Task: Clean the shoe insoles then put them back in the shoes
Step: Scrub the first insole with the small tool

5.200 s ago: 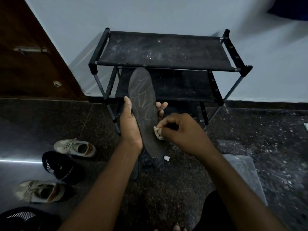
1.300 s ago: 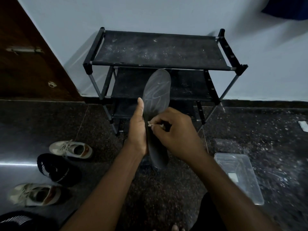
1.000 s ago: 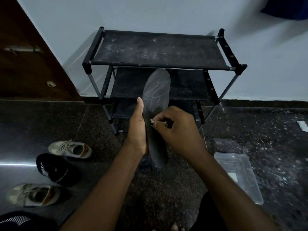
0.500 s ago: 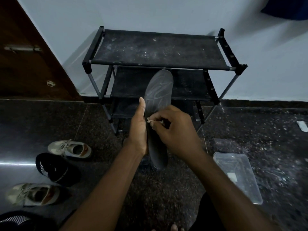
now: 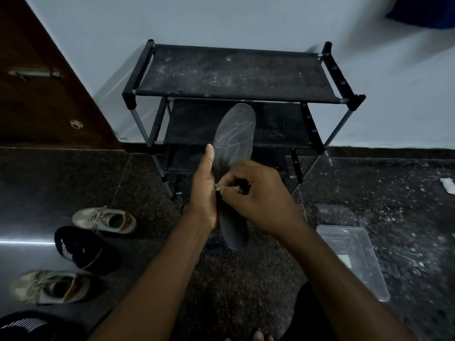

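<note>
Dark insole held up on end before a black shoe rack

The shoe rack (image 5: 234, 72) stands beyond the fingertips, and a clear plastic container (image 5: 357, 262) lies on the floor out past the right wrist. The insole (image 5: 234, 134) has its long axis nearly upright, with the rounded toe end above the fingers leaning slightly right and the heel below both palms. The left hand (image 5: 204, 193) grips its middle, thumb straight along the left edge and fingers hidden behind. The right hand (image 5: 258, 200), fingers curled together, pinches a small pale wad (image 5: 219, 187) against the insole beside that thumb's base.
</note>
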The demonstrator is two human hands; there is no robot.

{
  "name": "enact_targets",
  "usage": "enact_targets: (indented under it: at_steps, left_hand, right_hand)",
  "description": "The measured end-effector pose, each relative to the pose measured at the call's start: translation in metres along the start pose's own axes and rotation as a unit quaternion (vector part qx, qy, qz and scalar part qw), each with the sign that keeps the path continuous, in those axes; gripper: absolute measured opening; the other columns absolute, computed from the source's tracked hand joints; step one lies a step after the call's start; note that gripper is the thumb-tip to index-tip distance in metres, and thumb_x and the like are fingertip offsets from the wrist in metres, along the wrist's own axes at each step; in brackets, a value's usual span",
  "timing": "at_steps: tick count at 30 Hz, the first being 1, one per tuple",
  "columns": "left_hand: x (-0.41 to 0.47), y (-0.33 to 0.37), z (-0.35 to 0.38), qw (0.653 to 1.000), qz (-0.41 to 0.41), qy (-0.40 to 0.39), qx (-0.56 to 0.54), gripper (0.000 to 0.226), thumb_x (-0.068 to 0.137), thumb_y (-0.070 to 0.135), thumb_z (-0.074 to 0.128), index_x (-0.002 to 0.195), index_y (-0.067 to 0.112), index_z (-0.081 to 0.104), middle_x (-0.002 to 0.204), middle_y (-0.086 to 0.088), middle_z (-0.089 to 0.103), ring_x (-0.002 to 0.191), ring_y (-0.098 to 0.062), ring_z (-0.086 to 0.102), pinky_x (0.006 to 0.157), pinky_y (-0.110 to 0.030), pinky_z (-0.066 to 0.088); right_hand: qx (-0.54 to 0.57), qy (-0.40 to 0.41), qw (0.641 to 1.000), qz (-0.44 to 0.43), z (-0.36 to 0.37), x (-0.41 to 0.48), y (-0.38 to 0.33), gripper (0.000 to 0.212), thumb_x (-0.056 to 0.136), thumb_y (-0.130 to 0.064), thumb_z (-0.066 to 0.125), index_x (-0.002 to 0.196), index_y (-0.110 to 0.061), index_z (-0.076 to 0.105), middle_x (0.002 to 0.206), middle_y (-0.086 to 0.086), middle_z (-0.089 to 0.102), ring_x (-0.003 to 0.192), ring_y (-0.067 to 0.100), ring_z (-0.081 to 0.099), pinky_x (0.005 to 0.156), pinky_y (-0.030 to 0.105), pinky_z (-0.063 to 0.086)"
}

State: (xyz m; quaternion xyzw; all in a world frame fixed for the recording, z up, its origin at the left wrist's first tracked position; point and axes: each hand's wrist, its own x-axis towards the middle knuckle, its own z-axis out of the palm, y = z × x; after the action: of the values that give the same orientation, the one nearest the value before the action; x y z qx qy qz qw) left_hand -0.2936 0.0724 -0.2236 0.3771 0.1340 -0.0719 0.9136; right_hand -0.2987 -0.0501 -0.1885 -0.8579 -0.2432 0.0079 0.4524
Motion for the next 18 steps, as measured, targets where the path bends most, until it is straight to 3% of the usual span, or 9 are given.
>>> enact_targets:
  at_steps: [3, 7, 10, 11, 14, 15, 18]
  left_hand:
    - [-0.0001, 0.0001, 0.0004, 1.000, -0.008, -0.003, -0.011, 0.065, 0.108, 0.052, 0.032, 0.096, 0.016, 0.085, 0.107, -0.009, 0.079, 0.096, -0.018, 0.077, 0.074, -0.028, 0.062]
    - [-0.0024, -0.0026, 0.0035, 1.000, -0.026, -0.001, -0.001, 0.061, 0.107, 0.057, 0.034, 0.126, 0.011, 0.070, 0.121, -0.014, 0.074, 0.108, -0.024, 0.074, 0.081, -0.034, 0.062]
    - [-0.0012, -0.0018, 0.0003, 1.000, -0.020, 0.005, 0.000, 0.061, 0.106, 0.056, 0.037, 0.114, 0.012, 0.077, 0.115, -0.013, 0.076, 0.103, -0.023, 0.075, 0.080, -0.033, 0.062]
    - [-0.0005, -0.0002, -0.0007, 1.000, -0.021, 0.012, -0.003, 0.062, 0.105, 0.057, 0.038, 0.112, 0.011, 0.079, 0.117, -0.015, 0.075, 0.105, -0.024, 0.075, 0.085, -0.035, 0.062]
    - [0.0010, 0.0030, -0.0035, 0.999, -0.031, 0.022, -0.010, 0.068, 0.103, 0.062, 0.040, 0.130, 0.007, 0.068, 0.135, -0.024, 0.065, 0.126, -0.035, 0.064, 0.108, -0.046, 0.050]
    - [0.0014, 0.0032, -0.0038, 0.999, -0.023, 0.023, -0.012, 0.067, 0.103, 0.061, 0.039, 0.128, 0.007, 0.070, 0.133, -0.023, 0.066, 0.125, -0.035, 0.064, 0.107, -0.046, 0.051]
    - [0.0008, 0.0012, -0.0012, 1.000, -0.006, 0.010, -0.007, 0.062, 0.107, 0.055, 0.034, 0.114, 0.011, 0.078, 0.121, -0.015, 0.074, 0.108, -0.025, 0.074, 0.085, -0.034, 0.062]
  right_hand:
    - [-0.005, 0.005, 1.000, 0.012, -0.0025, 0.0005, 0.0027, 0.005, 0.084, -0.015, 0.074, 0.082, -0.019, 0.075, 0.083, -0.011, 0.064, 0.080, 0.003, 0.062, 0.071, 0.025, 0.053]
    - [0.011, 0.058, 0.998, 0.025, -0.0016, 0.0036, 0.0071, 0.002, 0.088, -0.016, 0.075, 0.088, -0.018, 0.077, 0.088, -0.010, 0.064, 0.082, 0.004, 0.063, 0.074, 0.027, 0.055]
    - [0.016, 0.044, 0.999, 0.011, 0.0003, 0.0025, 0.0041, 0.005, 0.089, -0.015, 0.074, 0.090, -0.019, 0.077, 0.088, -0.011, 0.064, 0.084, 0.004, 0.063, 0.075, 0.028, 0.055]
    - [0.014, 0.023, 1.000, 0.005, 0.0002, 0.0014, 0.0024, 0.006, 0.088, -0.014, 0.074, 0.090, -0.019, 0.077, 0.088, -0.011, 0.064, 0.084, 0.004, 0.063, 0.075, 0.026, 0.054]
    - [0.009, -0.037, 0.999, -0.003, -0.0015, 0.0002, 0.0010, 0.004, 0.085, -0.015, 0.074, 0.085, -0.019, 0.075, 0.085, -0.011, 0.065, 0.082, 0.004, 0.062, 0.074, 0.026, 0.053]
    - [0.006, -0.031, 0.999, 0.000, -0.0021, 0.0007, 0.0023, 0.004, 0.084, -0.014, 0.075, 0.084, -0.018, 0.075, 0.084, -0.011, 0.065, 0.081, 0.004, 0.062, 0.073, 0.026, 0.053]
    - [0.006, 0.027, 0.999, 0.017, -0.0035, 0.0028, 0.0063, 0.003, 0.086, -0.015, 0.075, 0.085, -0.018, 0.076, 0.086, -0.011, 0.063, 0.081, 0.004, 0.062, 0.071, 0.021, 0.053]
